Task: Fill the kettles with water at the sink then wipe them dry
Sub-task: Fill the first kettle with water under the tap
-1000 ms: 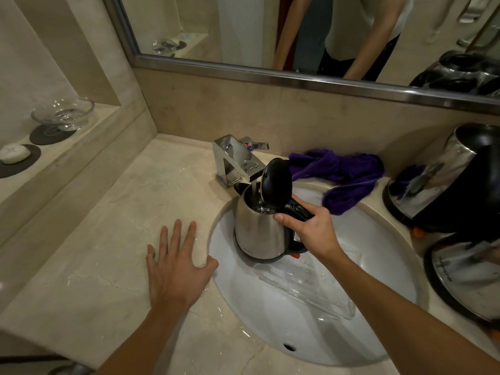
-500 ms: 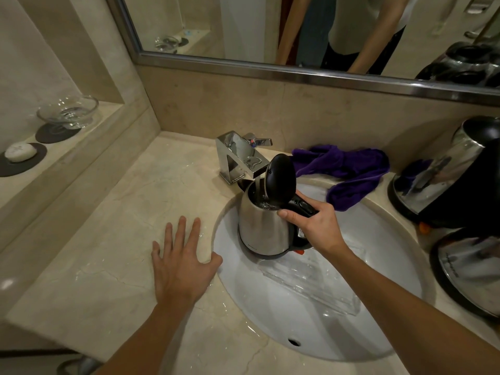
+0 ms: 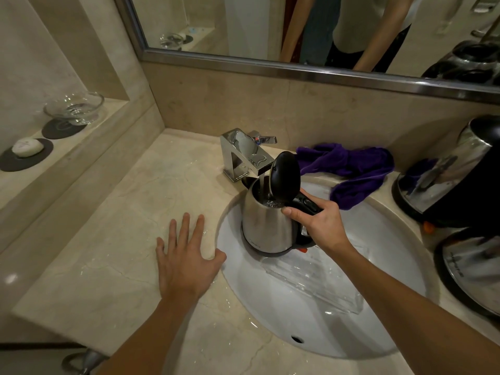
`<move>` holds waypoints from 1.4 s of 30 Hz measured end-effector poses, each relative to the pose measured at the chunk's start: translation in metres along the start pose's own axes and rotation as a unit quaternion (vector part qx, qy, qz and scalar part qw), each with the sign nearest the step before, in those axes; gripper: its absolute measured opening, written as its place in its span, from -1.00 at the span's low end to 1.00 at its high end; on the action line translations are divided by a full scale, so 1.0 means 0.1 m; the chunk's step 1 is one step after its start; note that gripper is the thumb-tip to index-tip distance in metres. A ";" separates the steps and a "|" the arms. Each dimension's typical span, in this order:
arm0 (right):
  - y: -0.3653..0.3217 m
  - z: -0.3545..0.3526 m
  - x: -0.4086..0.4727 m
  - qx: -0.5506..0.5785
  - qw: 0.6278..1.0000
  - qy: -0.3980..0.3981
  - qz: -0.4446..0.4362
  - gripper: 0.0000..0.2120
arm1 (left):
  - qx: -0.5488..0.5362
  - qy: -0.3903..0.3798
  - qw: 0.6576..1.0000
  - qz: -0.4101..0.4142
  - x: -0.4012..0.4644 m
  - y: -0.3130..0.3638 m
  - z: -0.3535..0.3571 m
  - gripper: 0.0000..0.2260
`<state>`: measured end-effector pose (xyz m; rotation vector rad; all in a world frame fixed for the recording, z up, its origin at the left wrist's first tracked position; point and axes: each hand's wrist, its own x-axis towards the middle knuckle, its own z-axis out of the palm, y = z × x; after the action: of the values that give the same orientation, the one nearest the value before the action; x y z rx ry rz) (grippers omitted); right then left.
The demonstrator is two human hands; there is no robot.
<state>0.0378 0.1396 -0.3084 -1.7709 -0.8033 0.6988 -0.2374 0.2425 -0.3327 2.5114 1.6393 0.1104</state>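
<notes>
Kettle: brushed steel, rounded, black lid hinged upright; held over white oval sink, water from chrome block tap streaming in. Right hand curled round black handle. Left hand flat, fingers spread, on wet marble counter left of kettle. Behind kettle: crumpled purple cloth. Right of kettle: two more steel kettles. Far left: glass dish, soap.

**Item Count at Sink**

Three kettles were present: one under the faucet, two at right. One purple cloth, one glass dish, one soap bar, two dark coasters, two hands.
</notes>
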 end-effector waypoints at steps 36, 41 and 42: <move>-0.09 0.01 -0.05 0.003 1.000 0.014 -0.005 -0.23 | -0.011 -0.006 1.000 -0.002 -0.02 0.03 -0.05 -0.18; -0.09 0.01 -0.05 0.002 1.000 0.010 -0.001 -0.22 | -0.013 -0.003 1.000 0.000 -0.02 0.02 -0.05 -0.17; -0.09 0.01 -0.04 0.002 1.000 0.011 -0.001 -0.21 | -0.014 -0.004 1.000 0.000 -0.02 0.02 -0.05 -0.17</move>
<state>0.0329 0.1386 -0.3000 -1.7709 -0.7896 0.6780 -0.2368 0.2406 -0.3278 2.4888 1.6232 0.1219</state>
